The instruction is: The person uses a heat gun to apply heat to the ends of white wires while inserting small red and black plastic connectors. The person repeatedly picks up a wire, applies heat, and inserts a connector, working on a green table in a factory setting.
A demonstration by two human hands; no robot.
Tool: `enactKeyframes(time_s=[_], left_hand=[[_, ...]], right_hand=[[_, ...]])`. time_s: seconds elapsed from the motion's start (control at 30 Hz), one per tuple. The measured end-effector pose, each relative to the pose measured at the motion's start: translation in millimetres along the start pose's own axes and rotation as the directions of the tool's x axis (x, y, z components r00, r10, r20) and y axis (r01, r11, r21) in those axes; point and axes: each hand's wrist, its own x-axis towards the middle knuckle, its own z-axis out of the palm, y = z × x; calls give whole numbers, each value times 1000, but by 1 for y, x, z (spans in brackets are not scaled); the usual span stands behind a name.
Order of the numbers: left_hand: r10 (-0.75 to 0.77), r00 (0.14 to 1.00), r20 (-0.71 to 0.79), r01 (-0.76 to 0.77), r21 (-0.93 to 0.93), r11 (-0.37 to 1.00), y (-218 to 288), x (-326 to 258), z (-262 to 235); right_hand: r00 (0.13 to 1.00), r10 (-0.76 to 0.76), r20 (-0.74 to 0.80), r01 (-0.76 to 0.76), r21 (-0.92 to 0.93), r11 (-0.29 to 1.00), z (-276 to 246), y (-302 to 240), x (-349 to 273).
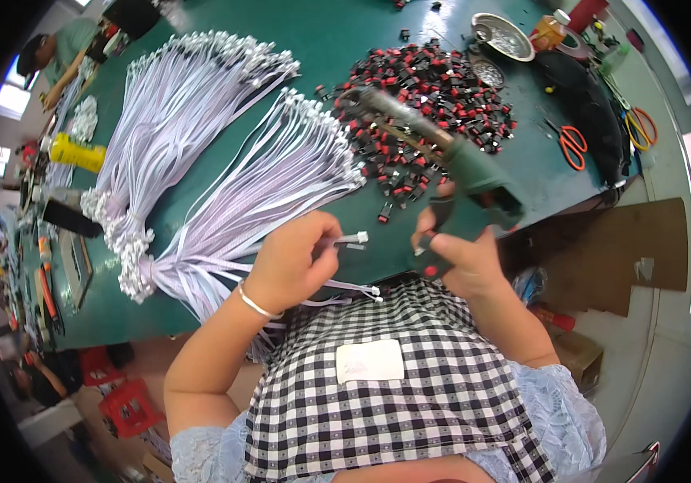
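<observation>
My left hand is closed around a white flat cable, whose white plug end sticks out past the fingers to the right. More pale cables run beneath that forearm, from a bundle fanned across the table. My right hand is wrapped round the black grip of a blurred pistol-shaped tool with a green body and long metal barrel. A red spot shows low on the grip. The barrel points far left, over a heap of small black-and-red switch-like parts.
A second cable bundle lies farther left on the green table, beside a yellow bottle. Orange-handled scissors, a metal bowl and a drink bottle are at the right. Another person works far left.
</observation>
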Motion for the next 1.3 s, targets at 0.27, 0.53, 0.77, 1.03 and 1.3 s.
enactKeyframes(time_s=[0.27,0.53,0.77,1.03,1.3], left_hand=[[-105,934,343,287,-539,792,11,-6,-8],[-83,949,303,182,-316,931,25,1,-18],[-199,922,331,306,-312,900,32,3,-22],[-301,886,354,417,-317,852,34,6,-17],[-112,975,191,143,-157,977,28,1,-12]], right_hand=[[995,-40,92,57,-189,980,7,9,-2],[998,-54,13,55,-179,982,21,11,-1],[998,41,-43,-42,-19,999,31,14,-1],[995,25,-99,-38,-135,990,39,18,2],[988,53,-145,-72,-131,989,46,20,0]])
